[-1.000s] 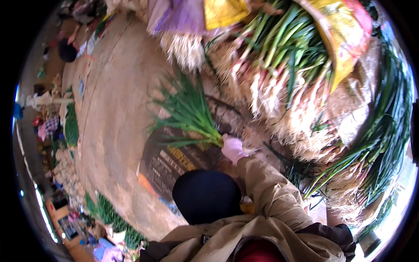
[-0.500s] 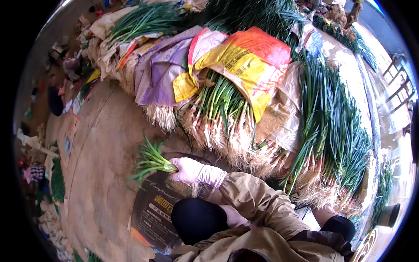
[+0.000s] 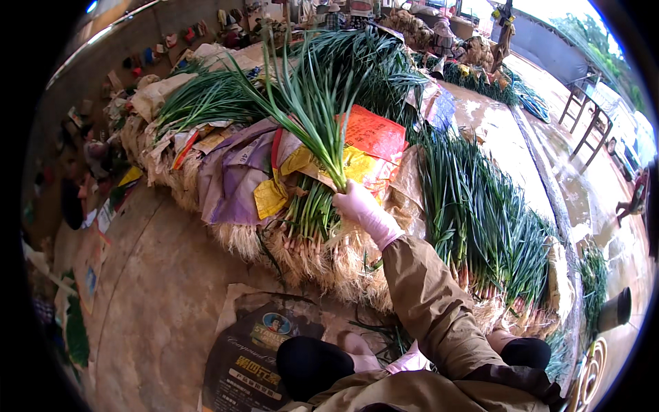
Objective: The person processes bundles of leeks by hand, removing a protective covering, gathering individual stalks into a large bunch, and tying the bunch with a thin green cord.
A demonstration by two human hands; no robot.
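My right hand (image 3: 362,208), in a pale pink glove, is closed round the lower end of a bunch of scallions (image 3: 312,127). Their long green leaves fan upward and to the left, over a pile. Behind them, a red and yellow sack (image 3: 374,134) and a purple-white sack (image 3: 237,168) drape over more scallions (image 3: 309,216), whose pale roots face me. My left hand (image 3: 410,358), gloved the same way, is low between my knees, mostly covered by my right sleeve; its fingers cannot be made out.
A dark printed sack (image 3: 240,350) lies flat on the brown floor before my knees. Long rows of scallions (image 3: 494,213) stretch to the right. A dark bucket (image 3: 614,309) and a coiled hose (image 3: 592,374) are at far right. A metal frame (image 3: 583,123) stands beyond.
My right hand has swung up and to the right, carrying the scallions from above the dark sack to over the pile. The view has tilted upward, showing more of the yard.
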